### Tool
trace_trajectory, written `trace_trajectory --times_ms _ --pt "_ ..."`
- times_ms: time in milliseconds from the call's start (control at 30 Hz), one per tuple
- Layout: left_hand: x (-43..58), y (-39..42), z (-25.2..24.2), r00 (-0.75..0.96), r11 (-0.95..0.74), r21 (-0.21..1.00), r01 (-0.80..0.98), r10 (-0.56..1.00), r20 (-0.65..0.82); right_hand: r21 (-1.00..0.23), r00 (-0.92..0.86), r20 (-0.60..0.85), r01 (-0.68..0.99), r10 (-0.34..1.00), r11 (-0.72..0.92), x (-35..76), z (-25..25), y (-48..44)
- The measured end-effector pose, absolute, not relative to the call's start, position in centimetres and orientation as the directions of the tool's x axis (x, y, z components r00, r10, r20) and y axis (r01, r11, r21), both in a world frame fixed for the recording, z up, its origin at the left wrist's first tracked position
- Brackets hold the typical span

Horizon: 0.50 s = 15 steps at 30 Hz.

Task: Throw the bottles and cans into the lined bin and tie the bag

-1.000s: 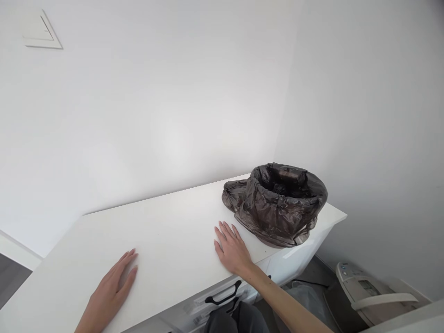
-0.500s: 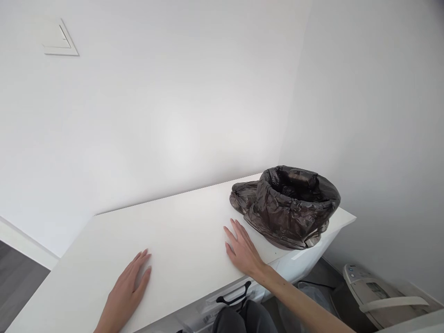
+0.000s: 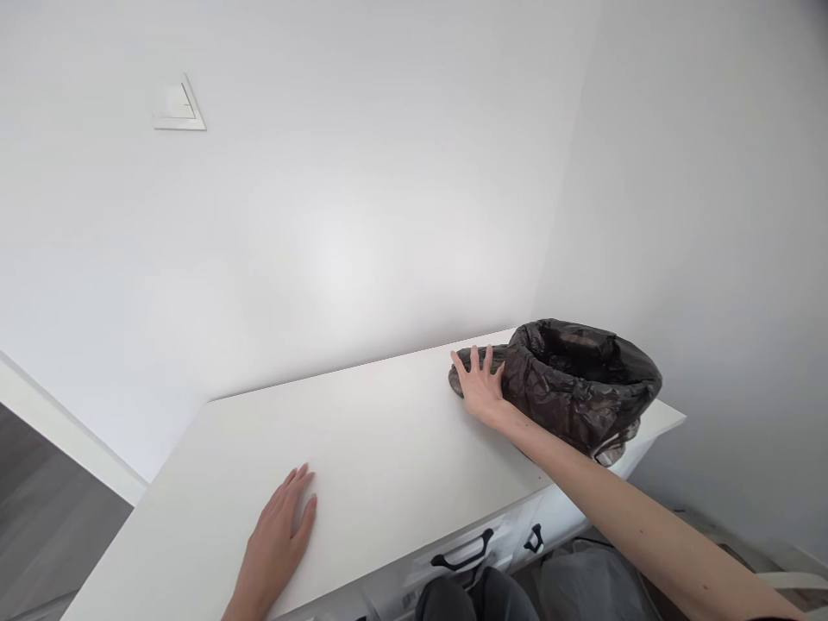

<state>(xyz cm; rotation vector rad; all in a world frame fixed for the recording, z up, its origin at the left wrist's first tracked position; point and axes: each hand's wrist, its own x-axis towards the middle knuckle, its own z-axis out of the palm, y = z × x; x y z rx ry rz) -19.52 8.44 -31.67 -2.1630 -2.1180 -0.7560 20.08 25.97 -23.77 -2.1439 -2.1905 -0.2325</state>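
Note:
A dark plastic garbage bag (image 3: 575, 397) stands at the right end of the white tabletop (image 3: 362, 457), its mouth wide open and its rim folded outward. A gathered part of the bag spreads out on its left side. Over that part reaches my right hand (image 3: 482, 386), fingers spread, touching or just above the plastic; it holds nothing I can see. My left hand (image 3: 275, 539) lies flat on the tabletop near the front left, with the thumb apart from the fingers and nothing in it.
White walls rise behind and to the right, with a switch plate (image 3: 181, 108) at upper left. Below the front edge are drawers with a black handle (image 3: 462, 552). A translucent bag (image 3: 586, 582) sits on the floor at lower right, beside my knees (image 3: 475, 599).
My right hand has moved from the bare tabletop up and away from me onto the bag's left part. My left hand stays on the tabletop. The whole view has shifted slightly.

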Motion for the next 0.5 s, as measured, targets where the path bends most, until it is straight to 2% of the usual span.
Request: trace_trajectory --times_ms 100,300,400,500 --pt "-19.5 8.2 -31.6 -0.032 -0.083 0.312 0.946 0.937 0.349 0.109 0.004 0.141 0.994 0.99 -0.019 19.7 -24.6 26.3" --pt "-19.3 7.9 -31.5 -0.037 -0.071 0.324 0.943 0.948 0.315 0.069 -0.089 0.392 0.995 0.916 0.068 17.8 -28.0 26.6" --pt "-19.3 7.9 -31.6 -0.028 -0.083 0.328 0.941 0.948 0.318 -0.025 -0.124 0.415 0.989 0.901 0.148 15.6 -28.7 26.5" --pt "-19.3 7.8 -31.6 -0.02 -0.09 0.325 0.942 0.948 0.319 -0.168 -0.206 0.353 0.946 0.913 0.278 13.3 -28.0 25.9"
